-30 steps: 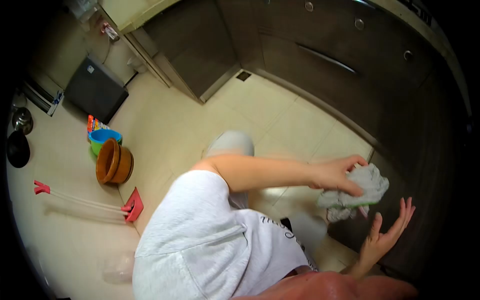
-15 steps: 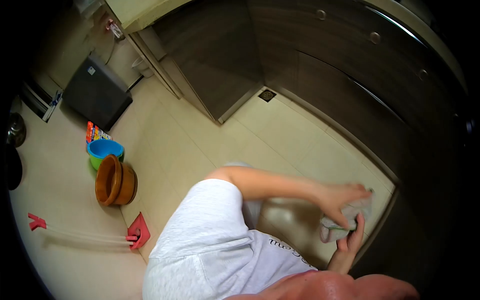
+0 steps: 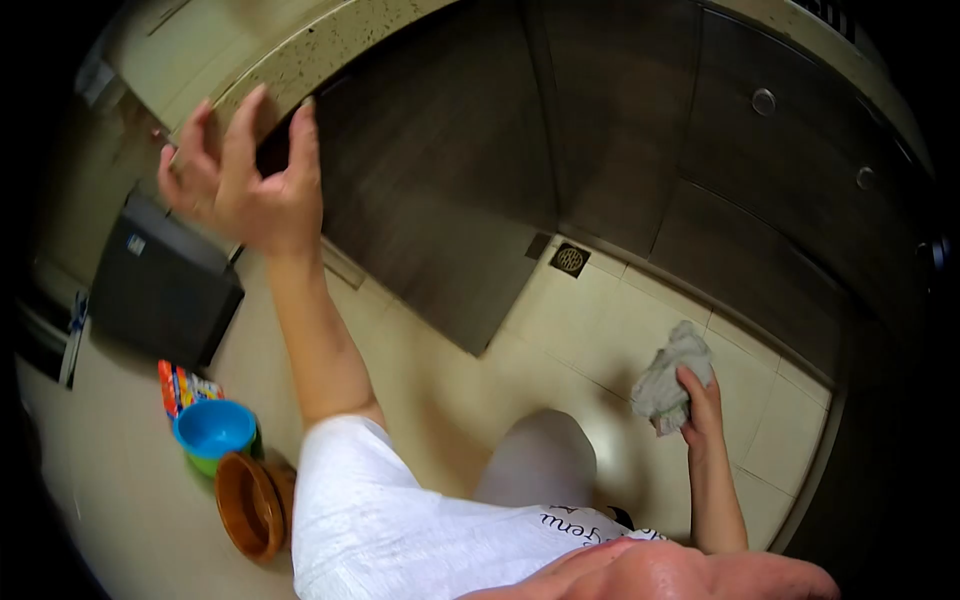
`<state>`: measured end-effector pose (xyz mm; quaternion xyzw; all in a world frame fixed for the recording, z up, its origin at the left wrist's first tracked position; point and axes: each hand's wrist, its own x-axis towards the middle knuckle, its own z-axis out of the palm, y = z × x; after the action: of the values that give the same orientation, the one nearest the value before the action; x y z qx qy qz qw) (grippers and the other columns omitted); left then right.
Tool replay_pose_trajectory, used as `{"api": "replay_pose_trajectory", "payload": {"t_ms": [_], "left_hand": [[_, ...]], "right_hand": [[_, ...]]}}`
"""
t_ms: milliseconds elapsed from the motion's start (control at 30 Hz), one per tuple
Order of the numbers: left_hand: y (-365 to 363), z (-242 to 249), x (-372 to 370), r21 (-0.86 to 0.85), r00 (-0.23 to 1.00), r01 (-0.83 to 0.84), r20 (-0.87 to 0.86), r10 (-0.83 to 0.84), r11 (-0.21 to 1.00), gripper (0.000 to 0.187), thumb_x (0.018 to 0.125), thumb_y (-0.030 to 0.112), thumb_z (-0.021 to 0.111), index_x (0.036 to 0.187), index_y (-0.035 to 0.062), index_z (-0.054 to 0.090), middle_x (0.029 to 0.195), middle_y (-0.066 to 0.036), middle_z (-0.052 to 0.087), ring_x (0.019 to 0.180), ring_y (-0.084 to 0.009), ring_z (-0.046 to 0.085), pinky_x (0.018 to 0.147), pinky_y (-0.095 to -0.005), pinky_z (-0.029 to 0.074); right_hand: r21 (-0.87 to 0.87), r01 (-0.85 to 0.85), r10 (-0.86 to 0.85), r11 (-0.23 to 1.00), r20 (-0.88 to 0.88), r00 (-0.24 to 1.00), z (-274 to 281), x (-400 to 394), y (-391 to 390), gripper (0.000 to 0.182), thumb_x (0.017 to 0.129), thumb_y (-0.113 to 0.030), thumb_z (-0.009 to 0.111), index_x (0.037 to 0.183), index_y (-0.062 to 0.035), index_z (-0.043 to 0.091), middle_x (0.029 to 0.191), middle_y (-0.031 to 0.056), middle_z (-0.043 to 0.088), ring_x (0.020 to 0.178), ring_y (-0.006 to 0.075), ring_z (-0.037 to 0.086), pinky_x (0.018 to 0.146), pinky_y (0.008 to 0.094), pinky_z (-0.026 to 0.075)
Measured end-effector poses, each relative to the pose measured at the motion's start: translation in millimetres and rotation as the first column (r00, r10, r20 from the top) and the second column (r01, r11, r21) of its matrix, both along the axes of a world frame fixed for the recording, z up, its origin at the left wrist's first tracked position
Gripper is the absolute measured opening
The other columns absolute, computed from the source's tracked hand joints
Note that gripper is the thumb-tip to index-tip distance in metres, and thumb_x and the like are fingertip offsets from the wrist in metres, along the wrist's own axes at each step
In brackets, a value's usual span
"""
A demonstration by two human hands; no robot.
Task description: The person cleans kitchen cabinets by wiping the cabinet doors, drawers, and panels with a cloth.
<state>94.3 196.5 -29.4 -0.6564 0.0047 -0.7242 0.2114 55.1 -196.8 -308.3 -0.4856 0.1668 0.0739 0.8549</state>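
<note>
My left hand (image 3: pixel 245 185) is raised at the upper left, fingers apart and curved, with nothing in it. It overlaps the edge of the speckled countertop (image 3: pixel 330 40) in this view. Low on the right, my right hand (image 3: pixel 703 402) grips a crumpled grey rag (image 3: pixel 672 378), thumb pressed on its near side. The rag hangs bunched over the pale floor tiles (image 3: pixel 765 415), in front of the dark cabinets.
Dark cabinet doors (image 3: pixel 430 180) line the far side, above a square floor drain (image 3: pixel 569 260). On the left stand a dark grey bin (image 3: pixel 165 280), a colourful packet (image 3: pixel 185 387), a blue basin (image 3: pixel 215 428) and a brown wooden tub (image 3: pixel 250 505). My bent knee (image 3: pixel 540 455) is in the middle.
My left hand has let go of the rag and swung up and left to the countertop edge. My right hand keeps the rag, now higher in view. The view has shifted.
</note>
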Motion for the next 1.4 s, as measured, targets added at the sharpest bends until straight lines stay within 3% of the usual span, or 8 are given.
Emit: {"api": "replay_pose_trajectory", "payload": {"t_ms": [400, 500, 533, 700, 900, 1033, 1133, 1400], "left_hand": [[11, 3, 13, -0.163, 0.895, 0.447, 0.090, -0.438, 0.880, 0.014, 0.078, 0.004, 0.070, 0.091, 0.0008, 0.068, 0.106, -0.007, 0.054, 0.090, -0.0153, 0.059, 0.075, -0.0223, 0.055], [19, 3, 7, -0.150, 0.914, 0.404, 0.042, -0.403, 0.902, 0.012, 0.081, 0.005, 0.067, 0.091, 0.0004, 0.068, 0.108, -0.008, 0.054, 0.090, -0.0156, 0.060, 0.075, -0.0217, 0.055], [18, 3, 6, -0.144, 0.924, 0.382, 0.024, -0.383, 0.913, 0.011, 0.081, 0.005, 0.067, 0.091, 0.0006, 0.068, 0.108, -0.009, 0.053, 0.091, -0.0158, 0.059, 0.075, -0.0216, 0.055], [31, 6, 1, 0.018, 0.985, 0.168, -0.039, -0.167, 0.986, 0.011, 0.080, 0.001, 0.065, 0.091, 0.0010, 0.066, 0.110, -0.011, 0.051, 0.094, -0.0185, 0.056, 0.072, -0.0233, 0.055], [26, 4, 5, 0.078, 1.000, -0.017, 0.027, 0.015, 0.997, 0.012, 0.077, 0.000, 0.066, 0.089, 0.0026, 0.064, 0.109, -0.011, 0.052, 0.097, -0.0210, 0.054, 0.077, -0.0289, 0.051], [16, 3, 6, 0.058, 1.000, 0.009, 0.023, -0.010, 0.998, 0.013, 0.077, 0.000, 0.066, 0.089, 0.0031, 0.064, 0.109, -0.011, 0.053, 0.098, -0.0220, 0.054, 0.080, -0.0311, 0.049], [10, 3, 7, 0.049, 1.000, 0.020, 0.019, -0.021, 0.999, 0.021, 0.076, 0.001, 0.069, 0.095, 0.0039, 0.062, 0.111, -0.011, 0.054, 0.100, -0.0239, 0.054, 0.086, -0.0337, 0.046], [23, 1, 12, 0.109, 0.997, 0.027, 0.073, -0.035, 0.994, 0.024, 0.076, 0.005, 0.069, 0.098, 0.0028, 0.060, 0.108, -0.013, 0.057, 0.098, -0.0263, 0.056, 0.085, -0.0359, 0.046]], "right_hand": [[-0.158, 0.286, -0.197, 0.945, 0.422, 0.885, 95, 154, 55, 0.049, 0.081, -0.015, 0.065, 0.125, -0.0043, 0.046, 0.113, 0.0082, 0.057, 0.101, 0.0182, 0.055, 0.087, 0.0322, 0.045], [-0.266, 0.774, -0.165, 0.574, 0.889, 0.428, 154, 197, 41, 0.055, 0.078, -0.014, 0.070, 0.126, -0.0058, 0.046, 0.120, 0.0090, 0.051, 0.102, 0.0179, 0.053, 0.087, 0.0298, 0.043], [-0.177, 0.963, -0.024, 0.205, 0.982, 0.186, 167, 217, 36, 0.054, 0.076, -0.016, 0.071, 0.124, -0.0076, 0.048, 0.124, 0.0128, 0.046, 0.108, 0.0234, 0.049, 0.092, 0.0340, 0.040], [-0.133, 0.932, 0.344, -0.338, 0.904, 0.254, 183, 327, 51, 0.061, 0.064, -0.024, 0.073, 0.122, -0.0266, 0.054, 0.125, 0.0041, 0.044, 0.115, 0.0319, 0.034, 0.097, 0.0434, 0.030], [-0.196, 0.947, 0.352, -0.253, 0.893, 0.279, 193, 350, 115, 0.055, 0.065, -0.022, 0.070, 0.118, -0.0264, 0.056, 0.124, 0.0023, 0.044, 0.112, 0.0322, 0.036, 0.089, 0.0442, 0.033], [-0.174, 0.952, 0.812, -0.253, 0.497, 0.306, 156, 373, 155, 0.035, 0.076, -0.016, 0.056, 0.111, -0.0191, 0.058, 0.126, 0.0061, 0.046, 0.114, 0.0311, 0.043, 0.084, 0.0472, 0.038], [-0.326, 0.928, 0.817, 0.182, 0.575, 0.041, 138, 376, 146, 0.036, 0.077, -0.013, 0.054, 0.112, -0.0176, 0.059, 0.129, 0.0047, 0.046, 0.116, 0.0286, 0.044, 0.087, 0.0476, 0.038], [-0.147, 0.978, 0.673, 0.145, 0.739, 0.011, 181, 377, 142, 0.039, 0.073, -0.011, 0.054, 0.111, -0.0159, 0.061, 0.124, 0.0006, 0.051, 0.109, 0.0253, 0.048, 0.079, 0.0389, 0.044]]}}
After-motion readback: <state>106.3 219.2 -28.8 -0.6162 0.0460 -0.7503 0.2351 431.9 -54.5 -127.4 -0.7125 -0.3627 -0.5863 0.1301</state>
